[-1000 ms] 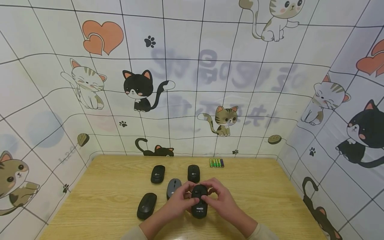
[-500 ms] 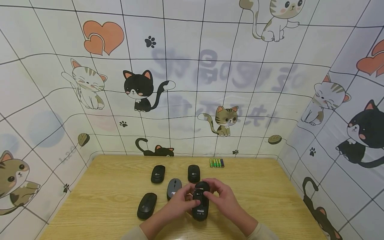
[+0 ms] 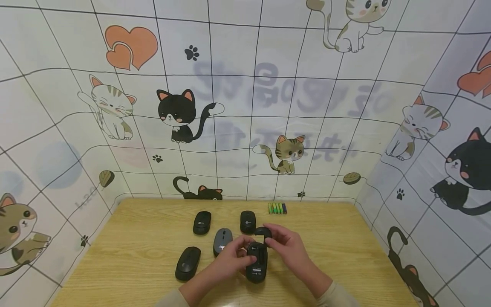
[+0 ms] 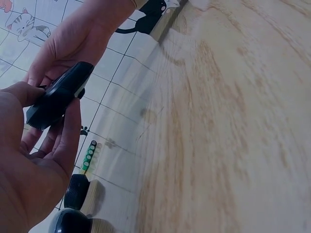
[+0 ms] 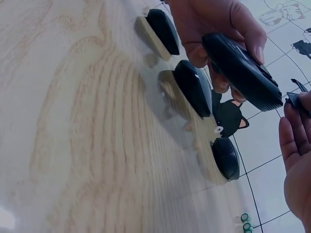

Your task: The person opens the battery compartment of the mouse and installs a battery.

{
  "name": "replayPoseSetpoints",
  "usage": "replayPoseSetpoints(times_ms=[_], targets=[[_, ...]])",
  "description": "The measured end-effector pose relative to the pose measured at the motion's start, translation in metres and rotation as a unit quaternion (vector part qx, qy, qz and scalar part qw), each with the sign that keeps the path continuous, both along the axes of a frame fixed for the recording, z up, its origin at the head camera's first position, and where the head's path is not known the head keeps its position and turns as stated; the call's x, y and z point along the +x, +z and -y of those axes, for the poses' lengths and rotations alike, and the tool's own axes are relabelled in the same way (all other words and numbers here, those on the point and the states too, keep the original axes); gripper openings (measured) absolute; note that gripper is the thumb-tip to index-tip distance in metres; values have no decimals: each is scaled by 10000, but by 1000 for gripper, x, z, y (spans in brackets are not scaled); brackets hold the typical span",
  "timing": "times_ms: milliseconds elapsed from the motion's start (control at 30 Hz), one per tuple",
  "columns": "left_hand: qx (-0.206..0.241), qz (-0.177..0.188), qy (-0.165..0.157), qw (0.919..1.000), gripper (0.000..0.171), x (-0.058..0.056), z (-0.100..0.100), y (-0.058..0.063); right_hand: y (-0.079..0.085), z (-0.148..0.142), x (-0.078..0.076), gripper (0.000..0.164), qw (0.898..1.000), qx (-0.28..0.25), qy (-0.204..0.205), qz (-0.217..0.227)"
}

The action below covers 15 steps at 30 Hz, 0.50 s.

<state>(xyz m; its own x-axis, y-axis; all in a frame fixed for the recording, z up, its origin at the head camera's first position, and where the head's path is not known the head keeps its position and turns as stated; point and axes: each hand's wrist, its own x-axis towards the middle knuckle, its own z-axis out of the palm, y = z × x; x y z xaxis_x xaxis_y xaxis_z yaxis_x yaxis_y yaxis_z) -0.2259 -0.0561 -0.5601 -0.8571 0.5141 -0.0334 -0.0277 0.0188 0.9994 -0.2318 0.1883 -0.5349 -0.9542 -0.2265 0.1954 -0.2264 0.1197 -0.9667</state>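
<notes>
My left hand (image 3: 233, 256) holds a black computer mouse (image 3: 256, 272) with its labelled underside up, thumb across it and fingers around the side. A long dark slot shows on that underside. Just beyond the mouse's far end, my right hand (image 3: 290, 248) pinches a curved black cover (image 3: 264, 231) between thumb and fingers. In the right wrist view the cover (image 5: 296, 98) is apart from the mouse (image 5: 243, 70), which is raised off the table. Seen from the left wrist, the mouse (image 4: 57, 99) hides most of the right hand's fingertips.
Left of the hands lie a grey mouse (image 3: 222, 241) and a black mouse (image 3: 188, 263). Farther back are two more black mice, one at left (image 3: 202, 223) and one near the middle (image 3: 247, 221). Several green batteries (image 3: 277, 208) lie in a row by the wooden table's (image 3: 326, 226) back edge.
The cover has come off the mouse's far end and moved away from it in my right hand. My left hand has kept its grip on the mouse.
</notes>
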Motion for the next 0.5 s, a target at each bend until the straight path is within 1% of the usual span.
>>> replayPoseSetpoints(times_ms=[133,267,467,500], targets=[[30,46,19,10000,43,0,0,3,0,-3,-4,40,9998,-42,-132,-115],[67,79,26,9999,41,-1,0,4,0,-7,-8,40,9996,-13,-236,-167],[189,-19,-70,9998,41,-4,1,1,1,-16,-15,39,9990,114,-425,-73],[158,-92,-104,9998,41,-5,2,1,1,-17,-16,38,9989,130,-452,-68]])
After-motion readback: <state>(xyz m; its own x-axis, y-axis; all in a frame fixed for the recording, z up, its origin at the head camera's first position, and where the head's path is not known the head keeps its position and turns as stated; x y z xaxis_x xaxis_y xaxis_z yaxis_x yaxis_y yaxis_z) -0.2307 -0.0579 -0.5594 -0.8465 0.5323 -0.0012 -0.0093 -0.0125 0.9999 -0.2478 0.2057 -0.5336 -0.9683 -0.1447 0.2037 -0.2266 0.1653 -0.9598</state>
